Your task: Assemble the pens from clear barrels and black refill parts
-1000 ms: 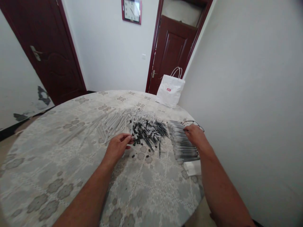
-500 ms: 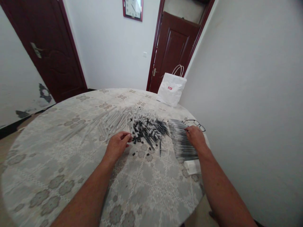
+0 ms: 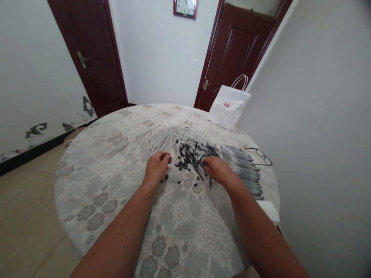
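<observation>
My left hand (image 3: 158, 166) is closed in a pinch at the near left side of the pile. A whitish pen barrel (image 3: 171, 145) stands up from its fingertips. My right hand (image 3: 216, 168) reaches the right part of the pile with its fingers curled together; what they hold, if anything, is hidden. Between the hands lie small black and white pen parts (image 3: 185, 148) and thin dark refills (image 3: 198, 170). Long translucent pen barrels (image 3: 156, 138) spread to the left. Beyond my right hand, grey-dark pens (image 3: 245, 170) lie side by side in a row.
A patterned cloth covers the round table (image 3: 116, 235). Eyeglasses (image 3: 261, 154) rest by the right edge, and a white packet (image 3: 269, 210) lies near my right forearm. At the back right stands a white paper bag (image 3: 230, 106). A few black bits (image 3: 195, 184) are scattered in front of the pile.
My right hand has moved left from the row of pens to the pile of parts. My left hand stays by the pile with the barrel. The view has turned left.
</observation>
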### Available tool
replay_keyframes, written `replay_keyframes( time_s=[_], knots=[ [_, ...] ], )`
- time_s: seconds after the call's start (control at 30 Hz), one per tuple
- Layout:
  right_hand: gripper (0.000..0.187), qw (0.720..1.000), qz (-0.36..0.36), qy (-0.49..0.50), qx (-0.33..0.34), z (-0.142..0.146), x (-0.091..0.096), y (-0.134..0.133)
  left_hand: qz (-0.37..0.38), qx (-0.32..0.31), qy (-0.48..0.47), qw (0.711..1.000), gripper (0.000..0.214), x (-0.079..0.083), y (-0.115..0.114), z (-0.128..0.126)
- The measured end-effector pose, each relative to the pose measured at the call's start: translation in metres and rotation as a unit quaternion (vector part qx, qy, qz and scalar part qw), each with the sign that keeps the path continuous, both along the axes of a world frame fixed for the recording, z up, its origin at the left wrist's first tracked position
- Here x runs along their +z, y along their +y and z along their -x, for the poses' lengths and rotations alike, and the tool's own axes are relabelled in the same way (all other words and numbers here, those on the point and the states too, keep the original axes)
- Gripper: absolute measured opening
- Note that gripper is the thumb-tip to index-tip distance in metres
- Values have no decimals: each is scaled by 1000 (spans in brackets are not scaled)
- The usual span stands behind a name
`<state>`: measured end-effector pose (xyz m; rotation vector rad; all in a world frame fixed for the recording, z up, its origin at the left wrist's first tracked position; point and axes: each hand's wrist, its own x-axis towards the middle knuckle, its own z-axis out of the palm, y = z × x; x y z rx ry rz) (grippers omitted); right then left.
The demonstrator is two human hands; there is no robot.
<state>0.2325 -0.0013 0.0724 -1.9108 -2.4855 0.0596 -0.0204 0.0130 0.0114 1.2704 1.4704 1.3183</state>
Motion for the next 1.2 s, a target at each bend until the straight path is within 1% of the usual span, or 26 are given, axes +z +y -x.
replay_keyframes(
  time_s=[0.1, 0.23, 0.37, 0.47, 0.57, 0.67, 0.77, 0.83, 0.93, 1.0, 1.1, 1.17, 1.2],
  knots=[
    [23, 1000, -5, -22, 1, 26, -10, 8, 0, 18, -26, 1000, 34, 2, 1, 6],
    [24, 999, -36, -30, 2, 49, -24, 19, -11, 45, -49, 998, 31, 3, 3, 14],
    [31, 997, -74, -17, 28, 71, -26, 32, -16, 64, -63, 996, 30, 2, 4, 17],
    [35, 995, -76, -30, 56, 91, -26, 41, -13, 61, -68, 996, 29, 1, 3, 15],
    [31, 992, -68, -64, 80, 110, -31, 46, -10, 56, -70, 996, 28, 1, 2, 13],
    [28, 991, -73, -71, 82, 122, -38, 47, -2, 57, -73, 996, 27, 1, 1, 12],
    [28, 994, -81, -46, 61, 124, -45, 44, 2, 46, -65, 997, 25, -1, 3, 12],
    [29, 995, -78, -30, 50, 121, -47, 41, -2, 29, -38, 999, 23, -4, 4, 11],
    [29, 996, -70, -3, 57, 113, -46, 33, -14, 7, 17, 1000, 22, -9, 5, 9],
    [28, 995, -75, 27, 68, 105, -44, 27, -43, -13, 62, 997, 24, -11, 3, 7],
    [27, 985, -72, 117, 104, 92, -39, 17, -123, -49, 165, 977, 37, -11, -2, 5],
    [28, 965, -44, 212, 147, 82, -37, 10, -160, -81, 227, 957, 41, -11, -6, 2],
    [28, 951, -23, 263, 163, 76, -36, 7, -167, -99, 247, 949, 39, -11, -8, 1]
  ],
)
